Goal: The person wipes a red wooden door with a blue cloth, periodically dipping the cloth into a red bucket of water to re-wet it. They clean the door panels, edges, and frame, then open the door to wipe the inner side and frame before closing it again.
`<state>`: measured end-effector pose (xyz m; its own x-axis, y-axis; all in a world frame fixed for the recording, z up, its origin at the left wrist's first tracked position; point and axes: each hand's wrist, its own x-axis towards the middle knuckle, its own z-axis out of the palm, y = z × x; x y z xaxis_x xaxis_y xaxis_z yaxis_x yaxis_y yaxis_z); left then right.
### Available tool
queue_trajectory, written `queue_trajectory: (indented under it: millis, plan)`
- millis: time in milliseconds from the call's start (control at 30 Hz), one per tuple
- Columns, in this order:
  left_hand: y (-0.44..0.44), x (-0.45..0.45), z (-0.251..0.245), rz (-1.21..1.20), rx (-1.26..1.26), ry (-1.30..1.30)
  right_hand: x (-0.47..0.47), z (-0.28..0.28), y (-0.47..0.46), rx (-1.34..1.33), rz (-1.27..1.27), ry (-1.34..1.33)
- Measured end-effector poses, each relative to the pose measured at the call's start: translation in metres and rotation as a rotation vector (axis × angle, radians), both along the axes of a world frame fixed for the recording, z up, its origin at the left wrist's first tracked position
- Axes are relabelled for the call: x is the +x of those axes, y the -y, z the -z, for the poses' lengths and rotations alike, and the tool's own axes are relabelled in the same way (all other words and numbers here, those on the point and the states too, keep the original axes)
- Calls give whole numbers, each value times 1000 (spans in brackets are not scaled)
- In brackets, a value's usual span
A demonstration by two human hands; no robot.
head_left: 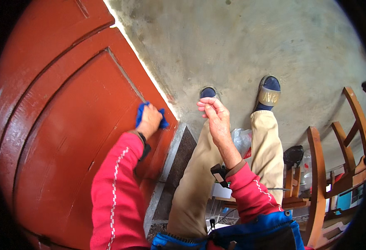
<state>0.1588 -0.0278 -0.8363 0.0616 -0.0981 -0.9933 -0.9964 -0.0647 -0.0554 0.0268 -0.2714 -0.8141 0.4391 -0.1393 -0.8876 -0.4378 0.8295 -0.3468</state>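
Observation:
A crumpled blue cloth (164, 123) is bunched under my left hand (151, 118), which presses it to a red-painted panelled wooden door (86, 125). The cloth lies close to the door's right edge, at the lower end of a greyish groove (125, 75) along the panel's moulding. My right hand (215, 117) hangs in the air in front of my legs, its fingers loosely bent and holding nothing. Both wrists wear a dark strap with a small device.
Below are my slippered feet (269, 93) on a concrete floor (226, 50). A stone threshold (180, 156) runs beside the door's edge. Wooden chair frames (316, 175) stand at the right, near a black plastic bag (294, 155). A clear plastic bag (240, 140) shows between my legs.

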Motion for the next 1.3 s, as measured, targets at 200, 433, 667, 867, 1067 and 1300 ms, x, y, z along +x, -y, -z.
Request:
queue_trajectory:
  millis: [200,433,667,867,1067,1300]
  plan:
    - [34,98,12,36,-189,109,-2,4,10,-27,69,-8]
    - [-10,51,11,0,-436,111,-9,4,-8,6,-106,26]
    - [-57,-60,15,-118,-323,35,-23,5,-12,32,-130,26]
    - [-82,-197,20,-486,-114,19,-49,19,-11,57,-200,-93]
    - [-62,-158,-8,-1225,-351,232,-69,31,-45,3,-356,-38]
    - [-12,-127,-86,-2793,-769,421,-41,34,-68,-40,-633,-50]
